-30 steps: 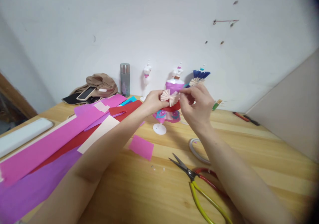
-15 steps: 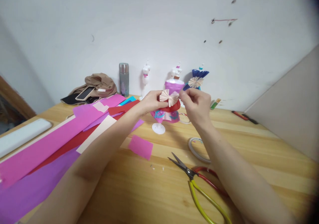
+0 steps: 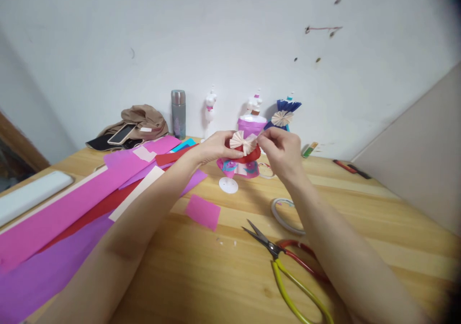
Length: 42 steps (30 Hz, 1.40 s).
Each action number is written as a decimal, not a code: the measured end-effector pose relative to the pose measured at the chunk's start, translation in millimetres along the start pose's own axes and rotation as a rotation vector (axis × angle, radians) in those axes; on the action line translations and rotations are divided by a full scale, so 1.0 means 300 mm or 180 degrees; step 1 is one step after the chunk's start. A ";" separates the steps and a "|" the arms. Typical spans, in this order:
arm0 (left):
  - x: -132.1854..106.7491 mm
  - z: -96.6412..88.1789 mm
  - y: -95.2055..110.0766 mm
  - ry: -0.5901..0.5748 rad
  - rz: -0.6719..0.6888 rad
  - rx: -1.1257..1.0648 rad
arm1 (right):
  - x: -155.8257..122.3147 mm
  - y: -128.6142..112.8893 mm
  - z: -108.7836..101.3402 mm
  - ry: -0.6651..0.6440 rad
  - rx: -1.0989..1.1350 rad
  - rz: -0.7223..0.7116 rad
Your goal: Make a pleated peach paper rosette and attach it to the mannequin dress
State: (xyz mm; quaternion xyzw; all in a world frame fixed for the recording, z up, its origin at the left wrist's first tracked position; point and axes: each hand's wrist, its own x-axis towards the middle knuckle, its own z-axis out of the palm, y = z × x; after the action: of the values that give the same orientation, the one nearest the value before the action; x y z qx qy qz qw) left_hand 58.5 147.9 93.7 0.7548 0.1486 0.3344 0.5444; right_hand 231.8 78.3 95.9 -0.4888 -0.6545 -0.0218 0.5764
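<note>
A small mannequin on a white round base (image 3: 228,185) wears a dress of red, pink and blue-patterned paper (image 3: 237,168) with a purple top (image 3: 250,128). At its waist sits a cream pleated paper bow (image 3: 244,143). My left hand (image 3: 218,147) is closed around the mannequin's left side, its thumb lying below the bow. At the bow's right end, my right hand (image 3: 281,151) has thumb and forefinger pinched together on a pale edge of it. The fingertips partly hide that edge.
Coloured paper sheets (image 3: 79,196) cover the left side. Scissors (image 3: 275,252), a tape roll (image 3: 284,216) and a pink paper piece (image 3: 203,212) lie in front. A thermos (image 3: 178,115), a bare mannequin (image 3: 210,110) and a blue-dressed one (image 3: 286,107) stand by the wall.
My right hand has shifted slightly left, its fingertips closer in on the bow's right end. My left hand keeps the same hold.
</note>
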 end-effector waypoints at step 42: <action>-0.003 0.012 0.026 0.0624 0.0056 -0.0002 | 0.010 -0.002 -0.009 -0.0166 0.0148 -0.0036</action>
State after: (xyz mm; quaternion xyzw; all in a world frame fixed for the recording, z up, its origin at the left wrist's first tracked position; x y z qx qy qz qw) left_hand 59.2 142.0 99.9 0.7195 0.1944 0.4116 0.5245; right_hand 233.7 78.2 99.5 -0.4720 -0.6724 0.0030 0.5702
